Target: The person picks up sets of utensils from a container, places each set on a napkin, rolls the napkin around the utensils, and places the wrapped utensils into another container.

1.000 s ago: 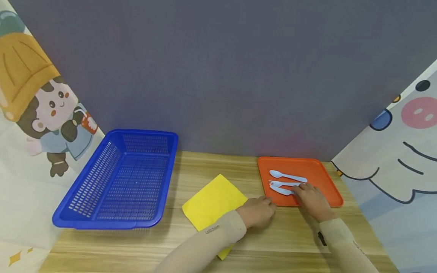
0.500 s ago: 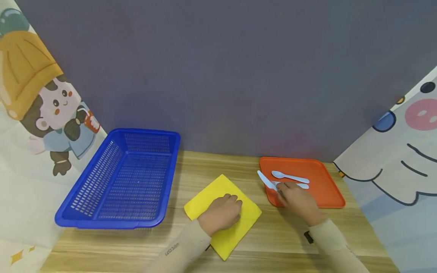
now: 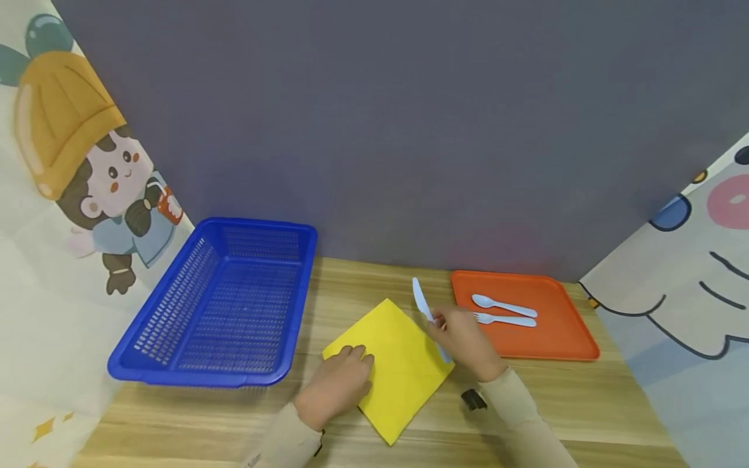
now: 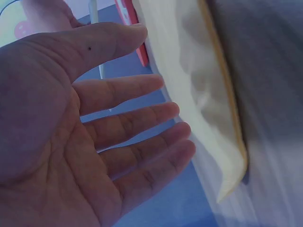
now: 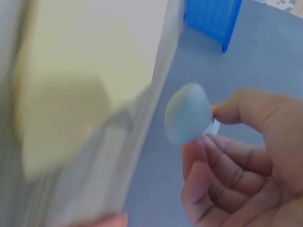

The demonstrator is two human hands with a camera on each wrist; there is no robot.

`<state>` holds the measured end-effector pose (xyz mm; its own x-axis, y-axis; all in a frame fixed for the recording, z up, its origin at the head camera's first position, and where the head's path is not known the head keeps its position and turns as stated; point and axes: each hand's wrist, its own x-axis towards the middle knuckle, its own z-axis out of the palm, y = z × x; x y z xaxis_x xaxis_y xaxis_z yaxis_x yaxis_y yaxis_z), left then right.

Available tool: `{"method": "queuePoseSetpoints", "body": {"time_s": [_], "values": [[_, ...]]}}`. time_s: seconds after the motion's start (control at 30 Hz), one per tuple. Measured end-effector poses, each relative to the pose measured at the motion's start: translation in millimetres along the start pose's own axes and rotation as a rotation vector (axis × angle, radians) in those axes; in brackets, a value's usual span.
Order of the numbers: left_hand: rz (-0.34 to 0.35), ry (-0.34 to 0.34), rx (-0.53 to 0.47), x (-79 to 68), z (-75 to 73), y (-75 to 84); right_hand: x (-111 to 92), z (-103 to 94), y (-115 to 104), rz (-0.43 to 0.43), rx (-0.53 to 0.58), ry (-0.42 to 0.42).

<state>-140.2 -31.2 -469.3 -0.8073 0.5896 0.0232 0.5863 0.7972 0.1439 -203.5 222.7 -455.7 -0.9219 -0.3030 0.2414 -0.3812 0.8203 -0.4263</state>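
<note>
In the head view, my right hand (image 3: 462,341) pinches a pale blue plastic knife (image 3: 420,298) between thumb and fingers, its blade pointing to the back. The knife's handle (image 5: 189,113) juts toward the camera in the right wrist view. Below the hand lies the right corner of a yellow folded cloth (image 3: 389,383), set diagonally on the table. My left hand (image 3: 339,383) is over the cloth's left edge. Seen from the left wrist, that hand (image 4: 109,127) has its fingers stretched out and holds nothing, with the cloth (image 4: 189,85) just beyond the fingertips.
An orange tray (image 3: 562,325) at the right holds a pale blue spoon (image 3: 504,305) and a fork (image 3: 506,320). At the left stands a blue perforated basket (image 3: 295,305). A grey panel (image 3: 374,143) closes off the back of the wooden table (image 3: 526,422).
My right hand has lifted the knife off the tray and carried it left over the cloth's right corner. The left hand has moved left across the cloth from beside the tray.
</note>
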Motion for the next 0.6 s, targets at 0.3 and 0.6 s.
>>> {"method": "queuePoseSetpoints", "body": {"time_s": [0.3, 0.6], "values": [[-0.021, 0.0, 0.011, -7.0, 3.1, -0.2, 21.3, 39.8, -35.7, 0.084, -0.029, 0.028], [-0.068, -0.015, -0.017, -11.2, 7.4, -5.3, 31.2, 70.0, -55.2, 0.184, 0.047, -0.048]]}}
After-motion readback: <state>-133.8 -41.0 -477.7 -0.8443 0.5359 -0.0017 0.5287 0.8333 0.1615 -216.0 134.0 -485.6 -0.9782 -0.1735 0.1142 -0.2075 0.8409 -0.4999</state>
